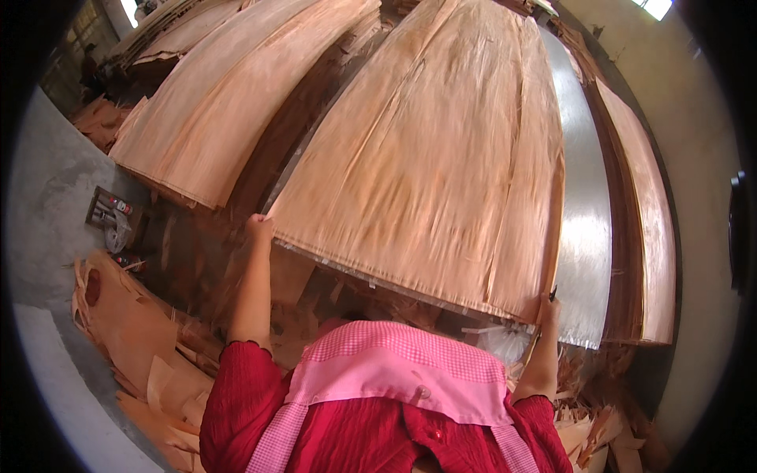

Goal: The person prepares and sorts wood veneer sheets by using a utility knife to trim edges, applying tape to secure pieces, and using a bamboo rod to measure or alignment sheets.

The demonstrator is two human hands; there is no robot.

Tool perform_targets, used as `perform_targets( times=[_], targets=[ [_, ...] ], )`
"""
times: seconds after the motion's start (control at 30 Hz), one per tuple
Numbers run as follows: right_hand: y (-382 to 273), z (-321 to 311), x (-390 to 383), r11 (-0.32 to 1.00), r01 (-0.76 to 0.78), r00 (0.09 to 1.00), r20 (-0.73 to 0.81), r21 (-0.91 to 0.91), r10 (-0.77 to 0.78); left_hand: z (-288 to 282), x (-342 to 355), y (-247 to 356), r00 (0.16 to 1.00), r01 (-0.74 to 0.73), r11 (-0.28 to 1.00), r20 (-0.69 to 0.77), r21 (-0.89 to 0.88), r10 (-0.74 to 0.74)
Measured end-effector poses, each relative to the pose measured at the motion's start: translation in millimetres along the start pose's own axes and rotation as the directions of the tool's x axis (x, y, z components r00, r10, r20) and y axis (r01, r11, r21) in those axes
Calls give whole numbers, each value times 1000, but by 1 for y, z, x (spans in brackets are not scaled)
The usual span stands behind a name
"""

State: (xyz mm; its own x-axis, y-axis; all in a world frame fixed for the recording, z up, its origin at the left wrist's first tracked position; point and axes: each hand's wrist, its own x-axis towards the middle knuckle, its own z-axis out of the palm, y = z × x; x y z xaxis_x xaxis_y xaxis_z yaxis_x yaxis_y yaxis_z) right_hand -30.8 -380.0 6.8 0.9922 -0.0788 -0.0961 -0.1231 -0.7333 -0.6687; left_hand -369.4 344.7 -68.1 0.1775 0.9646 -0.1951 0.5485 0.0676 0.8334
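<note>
A large wood veneer sheet [426, 165], pinkish tan with lengthwise folds and ridges, lies in front of me on a metal-topped table [585, 229]. My left hand [260, 227] is closed on its near left corner. At the near right corner, my right hand [550, 312] is closed at the sheet's edge. A small dark piece [553, 292], too small to name, sticks up from the right hand's fingers. The sheet's right side is folded or overlapped along its length, and bare shiny metal shows beyond it.
Stacks of veneer stand left [236, 102] and right [650, 229] of the table. Veneer scraps [130, 323] litter the floor on both sides. A small wall shelf [110, 214] with bottles is at left. A person [89, 65] is far back left.
</note>
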Motion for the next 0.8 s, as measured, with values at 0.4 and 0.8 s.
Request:
perform_targets(
  times=[0.4,0.8],
  targets=[
    [-52,6,-49,840,-130,968,-250,-527,-7,-3,-50,64,961,-50,806,-191,589,199],
    [-111,98,-96,893,279,958,44,-355,-282,167,-281,113,458,-886,256,640,387,617]
  ],
)
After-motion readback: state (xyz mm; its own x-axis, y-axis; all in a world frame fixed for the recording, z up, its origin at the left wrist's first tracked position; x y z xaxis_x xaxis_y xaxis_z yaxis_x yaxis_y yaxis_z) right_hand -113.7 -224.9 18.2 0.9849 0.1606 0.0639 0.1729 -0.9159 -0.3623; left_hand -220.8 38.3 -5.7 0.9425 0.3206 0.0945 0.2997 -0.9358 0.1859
